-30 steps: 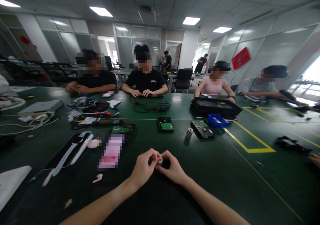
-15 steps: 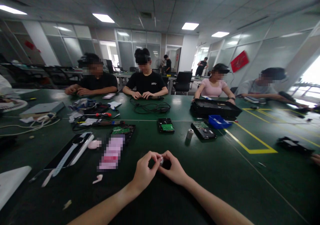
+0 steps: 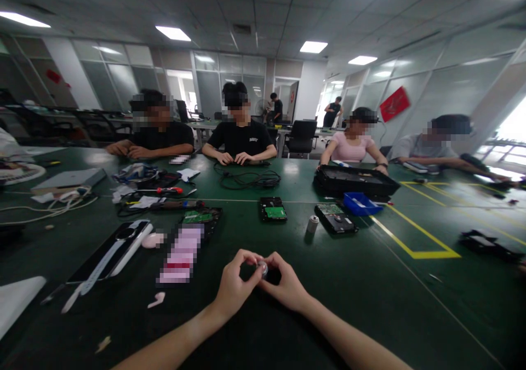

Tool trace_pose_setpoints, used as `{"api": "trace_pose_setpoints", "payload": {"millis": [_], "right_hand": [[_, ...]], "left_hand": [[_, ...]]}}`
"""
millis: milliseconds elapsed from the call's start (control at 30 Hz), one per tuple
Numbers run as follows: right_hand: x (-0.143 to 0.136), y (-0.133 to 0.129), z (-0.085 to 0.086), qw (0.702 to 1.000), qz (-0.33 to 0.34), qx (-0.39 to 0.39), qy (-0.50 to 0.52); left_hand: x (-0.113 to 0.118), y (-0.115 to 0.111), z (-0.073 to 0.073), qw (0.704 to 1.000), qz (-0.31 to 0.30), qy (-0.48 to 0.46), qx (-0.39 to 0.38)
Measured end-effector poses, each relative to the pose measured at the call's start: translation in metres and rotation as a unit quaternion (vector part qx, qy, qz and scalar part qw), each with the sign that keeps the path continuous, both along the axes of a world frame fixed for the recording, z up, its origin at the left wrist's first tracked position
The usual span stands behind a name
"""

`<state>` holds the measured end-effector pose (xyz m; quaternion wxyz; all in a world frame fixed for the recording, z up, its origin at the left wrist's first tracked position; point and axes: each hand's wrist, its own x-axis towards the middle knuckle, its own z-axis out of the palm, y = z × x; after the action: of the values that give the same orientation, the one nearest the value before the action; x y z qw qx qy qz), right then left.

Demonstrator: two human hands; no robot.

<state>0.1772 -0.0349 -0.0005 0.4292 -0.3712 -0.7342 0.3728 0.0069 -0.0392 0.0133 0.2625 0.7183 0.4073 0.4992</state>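
Between their fingertips, my left hand (image 3: 235,282) and my right hand (image 3: 284,283) both pinch a small round silvery object (image 3: 263,270) just above the green table. Its exact kind is too small to make out, and the fingers cover part of it. Beyond my hands stands a small metal cylinder (image 3: 312,225), upright and untouched. Two hard drives with green circuit boards lie past that, one drive (image 3: 273,210) straight ahead and another drive (image 3: 337,218) to the right. A phone (image 3: 181,255) with a lit pinkish screen lies left of my hands.
To the left are a white earbud (image 3: 156,300), a smartwatch (image 3: 117,249) on a dark-topped device, and a red screwdriver (image 3: 170,191). A blue bin (image 3: 361,204) and a black casing (image 3: 357,182) sit right. Several people sit across the table (image 3: 370,315), and black cable (image 3: 250,179) lies coiled.
The view has shifted slightly. Both hands keep their pinch, and slightly more of the silvery object shows between the fingers.
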Motion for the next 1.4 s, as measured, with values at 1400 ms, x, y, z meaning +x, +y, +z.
{"api": "trace_pose_setpoints", "payload": {"millis": [1400], "right_hand": [[-0.001,-0.001,0.003,1.0,0.01,-0.012,0.015]], "left_hand": [[-0.006,0.004,0.025,0.996,0.0,0.088,-0.002]]}}
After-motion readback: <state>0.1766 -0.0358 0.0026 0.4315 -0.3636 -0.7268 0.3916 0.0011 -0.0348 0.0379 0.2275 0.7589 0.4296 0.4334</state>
